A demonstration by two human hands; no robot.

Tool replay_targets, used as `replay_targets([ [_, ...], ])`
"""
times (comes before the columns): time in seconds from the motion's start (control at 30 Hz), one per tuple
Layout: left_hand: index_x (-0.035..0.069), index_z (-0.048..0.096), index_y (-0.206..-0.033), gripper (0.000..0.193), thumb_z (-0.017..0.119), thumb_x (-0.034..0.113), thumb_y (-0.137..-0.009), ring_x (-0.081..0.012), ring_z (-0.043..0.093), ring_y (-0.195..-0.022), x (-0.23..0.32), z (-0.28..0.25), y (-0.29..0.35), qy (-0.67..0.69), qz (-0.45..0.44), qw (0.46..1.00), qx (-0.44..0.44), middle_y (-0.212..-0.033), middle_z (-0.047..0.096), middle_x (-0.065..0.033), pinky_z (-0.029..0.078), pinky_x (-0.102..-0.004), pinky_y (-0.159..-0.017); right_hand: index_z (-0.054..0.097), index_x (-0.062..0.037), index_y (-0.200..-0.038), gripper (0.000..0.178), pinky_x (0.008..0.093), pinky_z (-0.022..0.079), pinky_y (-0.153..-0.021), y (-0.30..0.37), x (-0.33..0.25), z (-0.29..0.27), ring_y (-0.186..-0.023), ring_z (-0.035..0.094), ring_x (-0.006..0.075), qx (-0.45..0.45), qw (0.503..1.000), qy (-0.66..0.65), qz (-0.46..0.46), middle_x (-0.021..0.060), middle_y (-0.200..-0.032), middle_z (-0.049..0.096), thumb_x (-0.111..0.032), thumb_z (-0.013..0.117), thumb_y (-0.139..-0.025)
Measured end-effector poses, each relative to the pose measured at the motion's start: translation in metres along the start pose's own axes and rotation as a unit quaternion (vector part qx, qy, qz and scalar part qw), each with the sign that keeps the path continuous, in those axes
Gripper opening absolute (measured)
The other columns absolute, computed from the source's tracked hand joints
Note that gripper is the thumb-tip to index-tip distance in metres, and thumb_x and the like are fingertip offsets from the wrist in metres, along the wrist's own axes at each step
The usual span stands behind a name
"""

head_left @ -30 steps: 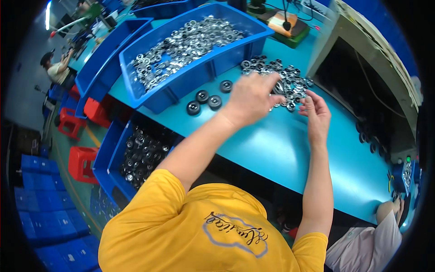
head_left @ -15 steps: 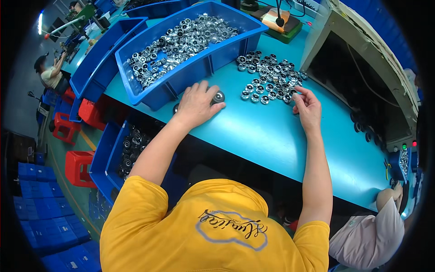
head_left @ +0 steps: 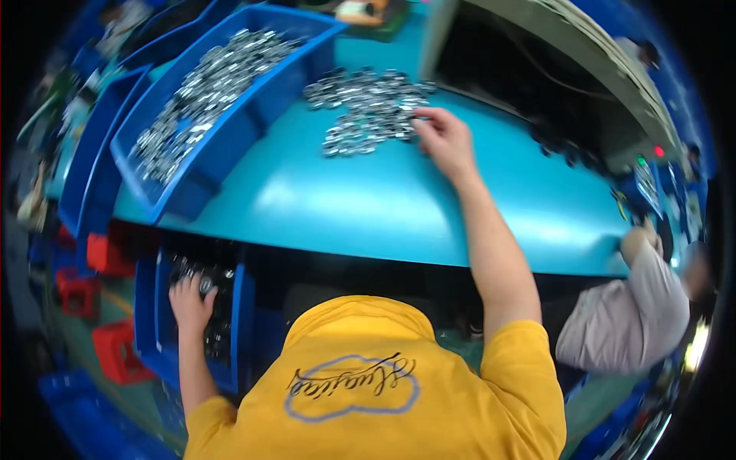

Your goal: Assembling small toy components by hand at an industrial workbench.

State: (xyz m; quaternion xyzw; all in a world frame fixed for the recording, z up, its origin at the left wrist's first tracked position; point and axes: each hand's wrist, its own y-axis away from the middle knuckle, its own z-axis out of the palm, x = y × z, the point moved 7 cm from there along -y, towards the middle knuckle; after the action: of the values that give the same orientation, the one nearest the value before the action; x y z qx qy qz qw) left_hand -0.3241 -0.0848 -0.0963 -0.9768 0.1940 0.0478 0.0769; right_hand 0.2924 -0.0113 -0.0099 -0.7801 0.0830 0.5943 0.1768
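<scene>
Inside the lower blue bin (head_left: 239, 322), the left hand (head_left: 190, 307), thumb apart, is at dark wheels (head_left: 206, 285) — hold unclear. Over the turquoise tabletop (head_left: 368, 203), the right hand (head_left: 448, 142) half-curls beside silvery ring-shaped parts (head_left: 364, 111) — grip unclear too.

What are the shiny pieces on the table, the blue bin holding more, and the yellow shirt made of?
Shiny pieces: perhaps metal or chrome-coated plastic, going by their silvery glints; blur leaves it open.
Blue bin: probably hard plastic, smooth and faintly shiny, with stiff walls in one even colour.
Yellow shirt: matte cloth, probably soft, since it folds at the sleeves.
</scene>
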Motion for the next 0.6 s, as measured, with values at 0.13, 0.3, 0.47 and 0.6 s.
replay_targets([
  [0.13, 0.006, 0.064, -0.117, 0.049, 0.071, 0.041, -0.084, -0.0356, 0.059, -0.098, -0.011, 0.006, 0.010, -0.045, -0.066, 0.996, -0.048, -0.106, 0.063, -0.0141, 0.043, -0.0464, -0.085, 0.073, -0.0047, -0.107, 0.024, 0.0283, 0.053, -0.062, -0.004, -0.002, -0.027, -0.068, 0.064, 0.0124, 0.049, 0.998, 0.001, 0.030, 0.0053, -0.083, 0.072, -0.017, 0.073, -0.087],
  [0.3, 0.004, 0.066, -0.103, 0.021, 0.069, 0.018, -0.087, -0.0314, 0.060, -0.081, 0.063, -0.077, -0.061, 0.064, 0.069, 0.986, 0.135, -0.089, 0.064, -0.0119, 0.044, -0.0417, -0.072, 0.076, -0.0070, -0.100, 0.024, 0.0362, 0.055, -0.079, -0.011, -0.021, -0.152, -0.086, 0.072, 0.0277, 0.192, 0.928, 0.320, -0.014, 0.0119, -0.093, 0.075, -0.021, 0.074, -0.081],
  [0.47, 0.004, 0.067, -0.093, 0.014, 0.073, 0.002, -0.081, -0.0269, 0.060, -0.068, 0.210, -0.174, -0.143, 0.264, 0.287, 0.887, 0.248, -0.079, 0.065, -0.0094, 0.044, -0.0387, -0.061, 0.072, -0.0134, -0.108, 0.032, 0.0426, 0.053, -0.083, 0.038, 0.028, -0.271, -0.099, 0.064, 0.0312, 0.319, 0.786, 0.523, 0.088, 0.0105, -0.106, 0.063, -0.030, 0.076, -0.081],
  [0.6, 0.006, 0.068, -0.092, 0.014, 0.073, 0.001, -0.079, -0.0242, 0.060, -0.065, 0.310, -0.194, -0.201, 0.359, 0.396, 0.816, 0.219, -0.077, 0.065, -0.0070, 0.046, -0.0361, -0.061, 0.073, -0.0122, -0.104, 0.028, 0.0417, 0.052, -0.082, 0.051, 0.044, -0.277, -0.099, 0.061, 0.0309, 0.311, 0.770, 0.555, 0.044, 0.0104, -0.106, 0.060, -0.030, 0.077, -0.083],
])
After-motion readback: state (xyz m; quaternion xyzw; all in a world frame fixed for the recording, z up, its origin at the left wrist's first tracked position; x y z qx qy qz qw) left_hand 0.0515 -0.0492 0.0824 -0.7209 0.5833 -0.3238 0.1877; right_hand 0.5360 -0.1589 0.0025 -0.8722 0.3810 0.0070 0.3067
